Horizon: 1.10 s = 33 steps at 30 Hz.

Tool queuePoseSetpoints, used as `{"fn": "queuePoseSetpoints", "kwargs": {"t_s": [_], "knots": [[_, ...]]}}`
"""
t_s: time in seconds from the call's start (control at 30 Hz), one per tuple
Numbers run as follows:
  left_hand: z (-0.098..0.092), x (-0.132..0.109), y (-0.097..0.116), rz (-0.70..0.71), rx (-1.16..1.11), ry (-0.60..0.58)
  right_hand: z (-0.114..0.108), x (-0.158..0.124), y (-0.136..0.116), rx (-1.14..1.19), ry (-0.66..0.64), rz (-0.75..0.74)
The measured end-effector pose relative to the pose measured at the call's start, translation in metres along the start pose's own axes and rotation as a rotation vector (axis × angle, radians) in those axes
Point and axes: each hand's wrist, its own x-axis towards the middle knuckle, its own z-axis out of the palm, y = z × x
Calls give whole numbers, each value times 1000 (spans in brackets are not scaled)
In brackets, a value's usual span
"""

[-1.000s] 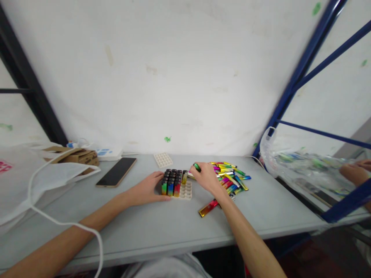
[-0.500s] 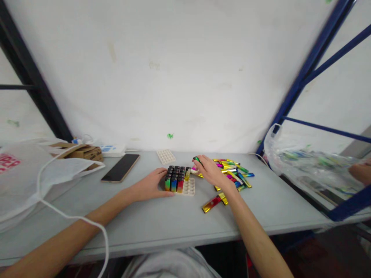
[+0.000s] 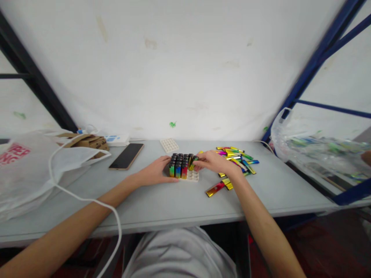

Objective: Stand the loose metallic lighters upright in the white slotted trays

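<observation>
Upright lighters (image 3: 178,171) with black tops and shiny coloured bodies stand in rows in a white holed tray (image 3: 193,176). My left hand (image 3: 158,170) is wrapped round the left side of this tray, thumb along the front and fingers behind. In my right hand (image 3: 213,161) is a lighter (image 3: 195,158), pinched by its top end and tilted over the tray's right part, beside the standing ones. To the right of the tray lies a loose pile of metallic lighters (image 3: 239,164), partly behind my right hand. A red and gold lighter (image 3: 215,189) lies nearer the front.
A second white holed tray (image 3: 169,145) lies near the wall. To the left are a phone (image 3: 126,156), a white plastic bag (image 3: 31,170), a cardboard piece (image 3: 92,142) and a white cable (image 3: 84,199). A clear bag (image 3: 313,146) sits right, past the blue frame (image 3: 301,83).
My right hand has brought the lighter from above the pile leftward and down to the tray. My left hand keeps its place on the tray. The view has tilted slightly downward.
</observation>
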Motion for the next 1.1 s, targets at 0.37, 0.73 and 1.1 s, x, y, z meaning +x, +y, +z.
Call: {"fn": "queuePoseSetpoints", "kwargs": {"t_s": [0.37, 0.73, 1.1], "knots": [[1, 1, -4, 2, 4, 6, 22, 10, -18, -520, 86, 145], [4, 2, -7, -38, -20, 33, -5, -4, 27, -266, 106, 109], [2, 1, -2, -43, -29, 56, -26, -27, 73, -457, 132, 560]]}}
